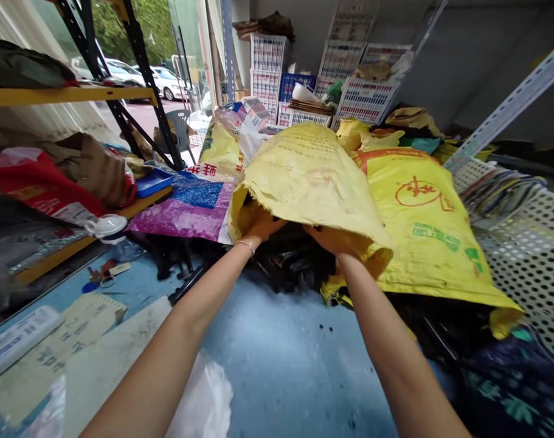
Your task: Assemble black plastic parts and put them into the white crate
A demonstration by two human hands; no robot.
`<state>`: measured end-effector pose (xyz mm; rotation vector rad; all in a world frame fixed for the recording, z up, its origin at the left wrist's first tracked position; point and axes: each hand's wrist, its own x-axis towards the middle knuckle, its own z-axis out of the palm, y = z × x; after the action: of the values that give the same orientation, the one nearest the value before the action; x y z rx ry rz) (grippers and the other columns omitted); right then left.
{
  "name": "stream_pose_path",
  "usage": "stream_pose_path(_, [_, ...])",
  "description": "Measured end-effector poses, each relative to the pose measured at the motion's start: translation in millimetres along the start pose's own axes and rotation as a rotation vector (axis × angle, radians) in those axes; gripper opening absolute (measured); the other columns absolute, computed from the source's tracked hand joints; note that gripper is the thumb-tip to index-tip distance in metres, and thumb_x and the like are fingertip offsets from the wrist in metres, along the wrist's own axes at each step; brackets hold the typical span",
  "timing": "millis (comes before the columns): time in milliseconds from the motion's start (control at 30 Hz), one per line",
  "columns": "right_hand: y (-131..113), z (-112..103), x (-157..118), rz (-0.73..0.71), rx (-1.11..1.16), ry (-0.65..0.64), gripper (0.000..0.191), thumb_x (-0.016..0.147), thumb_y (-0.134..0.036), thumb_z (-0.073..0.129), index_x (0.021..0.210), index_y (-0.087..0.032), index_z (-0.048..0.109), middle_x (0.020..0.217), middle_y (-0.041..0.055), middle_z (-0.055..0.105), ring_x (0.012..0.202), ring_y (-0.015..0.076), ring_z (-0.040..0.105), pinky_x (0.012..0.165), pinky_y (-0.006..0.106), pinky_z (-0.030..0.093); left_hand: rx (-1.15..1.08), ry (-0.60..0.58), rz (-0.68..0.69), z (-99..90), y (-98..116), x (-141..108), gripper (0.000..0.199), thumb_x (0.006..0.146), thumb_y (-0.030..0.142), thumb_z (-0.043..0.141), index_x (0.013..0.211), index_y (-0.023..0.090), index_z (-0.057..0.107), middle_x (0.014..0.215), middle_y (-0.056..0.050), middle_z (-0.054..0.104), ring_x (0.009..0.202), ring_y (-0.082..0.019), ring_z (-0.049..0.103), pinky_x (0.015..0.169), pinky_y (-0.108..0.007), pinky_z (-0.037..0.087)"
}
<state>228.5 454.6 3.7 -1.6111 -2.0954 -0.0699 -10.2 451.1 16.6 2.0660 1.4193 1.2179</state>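
The pale yellow sack is lying on its side in front of me, its frayed mouth gaping toward me above the blue surface. Dark pieces are showing in that opening and spilling out just below it. My left hand is sitting inside the left part of the mouth, a bracelet circling the wrist; my right hand is sitting under the overhanging edge, to the right. The sack and the shadow are hiding most of my fingers, so I cannot tell how far either grip is opening or whether it is holding anything.

Just to the right, a brighter yellow sack with red and green print is lying, a white perforated basket standing beyond it. To the left, a purple-and-blue sack is lying flat. Nearer me, keys and a handwritten sheet are resting on the blue surface. Behind everything, white crates are standing stacked.
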Motion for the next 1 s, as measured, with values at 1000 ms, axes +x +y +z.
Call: stream_pose_path(1000, [-159, -131, -367, 0.353, 1.301, -0.12, 0.071, 0.079, -0.052, 0.069, 0.139, -0.03, 0.041, 0.125, 0.0074, 0.061, 0.106, 0.025, 0.062, 0.09, 0.04, 0.051, 0.028, -0.219, -0.057, -37.6, 187, -368, 0.063, 0.074, 0.058, 0.071, 0.116, 0.017, 0.048, 0.111, -0.014, 0.06, 0.105, -0.032, 0.059, 0.091, -0.048, 0.046])
